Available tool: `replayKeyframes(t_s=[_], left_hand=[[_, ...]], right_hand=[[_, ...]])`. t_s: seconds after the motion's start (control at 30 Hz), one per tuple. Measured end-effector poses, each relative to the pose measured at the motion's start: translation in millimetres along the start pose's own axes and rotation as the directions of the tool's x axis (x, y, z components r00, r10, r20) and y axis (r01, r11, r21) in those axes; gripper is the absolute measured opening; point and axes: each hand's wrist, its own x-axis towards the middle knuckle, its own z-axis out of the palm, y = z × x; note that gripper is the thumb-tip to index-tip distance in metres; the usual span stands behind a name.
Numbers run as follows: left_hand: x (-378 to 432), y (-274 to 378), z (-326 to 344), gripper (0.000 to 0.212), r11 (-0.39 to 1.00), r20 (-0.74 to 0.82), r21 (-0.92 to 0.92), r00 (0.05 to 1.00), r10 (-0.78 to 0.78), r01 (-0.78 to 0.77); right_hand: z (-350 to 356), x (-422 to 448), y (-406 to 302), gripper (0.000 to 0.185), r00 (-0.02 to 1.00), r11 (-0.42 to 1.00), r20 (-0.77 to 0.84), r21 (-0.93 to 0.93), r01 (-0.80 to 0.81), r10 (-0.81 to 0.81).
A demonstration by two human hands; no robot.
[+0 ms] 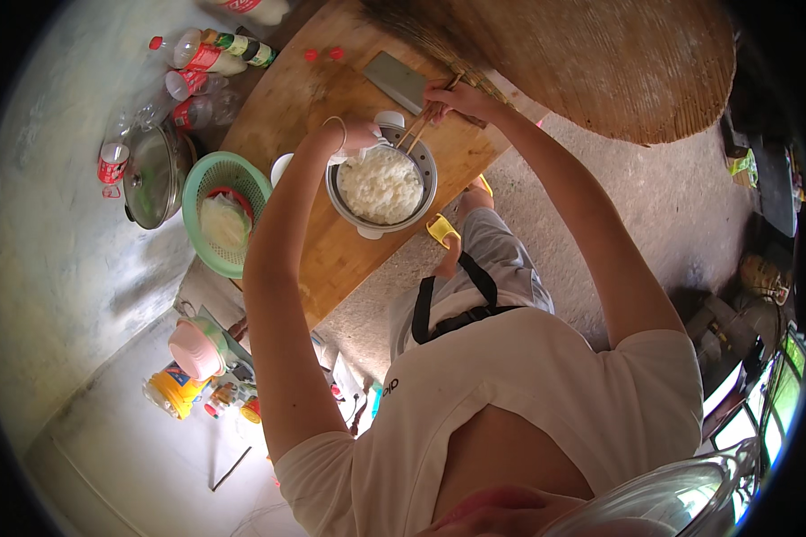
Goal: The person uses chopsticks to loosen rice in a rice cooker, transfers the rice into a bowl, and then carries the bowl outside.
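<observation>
A round metal steamer pot with pale handles stands on the wooden table, and a bowl of white cooked rice sits inside it. My left hand, with a bangle at the wrist, grips a white cloth at the rim of the bowl. Wooden chopsticks are held in my right hand, their tips at the bowl's far edge by the rice. Just beyond my right hand a broad-bladed cleaver lies flat on the table. Part of a white cup or bowl shows behind my left forearm.
A green plastic colander holding a red basket and a plastic bag stands at the left, beside a lidded metal pot. Plastic bottles crowd the wall side. A large woven round mat juts in at the upper right. Two red caps lie far back.
</observation>
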Motion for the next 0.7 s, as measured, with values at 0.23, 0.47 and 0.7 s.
replayKeyframes(t_s=[0.23, 0.47, 0.7], left_hand=[[6, 4, -7, 0.052, 1.000, 0.190, 0.008, 0.982, -0.007, 0.006], [0, 14, -23, 0.060, 0.998, 0.329, 0.028, 0.942, -0.066, 0.061], [1, 19, -37, 0.073, 0.988, 0.462, 0.146, 0.886, -0.023, -0.051]], right_hand=[[0, -4, 0, 0.024, 1.000, 1.000, -0.008, 0.027, 0.008, -0.008], [-2, -4, 2, 0.023, 0.999, 0.999, 0.003, 0.023, 0.033, -0.033], [0, -5, 2, 0.023, 0.999, 0.997, -0.003, 0.062, 0.047, -0.047]])
